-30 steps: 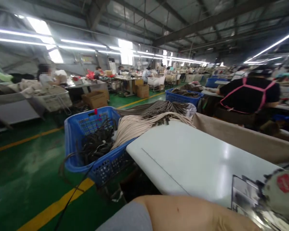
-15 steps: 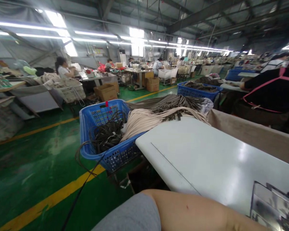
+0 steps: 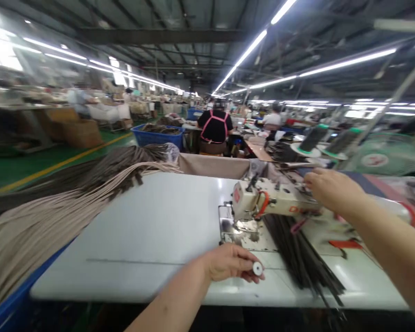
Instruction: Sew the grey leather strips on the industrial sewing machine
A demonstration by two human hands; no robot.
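My left hand (image 3: 232,263) is above the front of the white sewing table (image 3: 152,221), its fingers closed around a small round metal bobbin (image 3: 257,269) with a dark centre hole. Just beyond stands a white sewing machine (image 3: 273,200) with an orange guard near its head. My right hand (image 3: 330,189) is at the top of the machine's arm, fingers curled down; what they grip, if anything, cannot be made out. Dark strips (image 3: 297,253) lie in a bundle under the arm and spread toward the table's front edge.
Beige strips (image 3: 55,207) and dark grey strips (image 3: 124,161) are heaped on the left over a blue basket (image 3: 31,276). Thread cones (image 3: 313,138) and a green fan (image 3: 387,157) stand at the right. Ahead sits a co-worker (image 3: 215,125) with pink straps.
The view has swung right, from the basket and aisle to the sewing machine. Both hands now show, the left with a bobbin, the right at the machine's arm; before, only one arm was visible.
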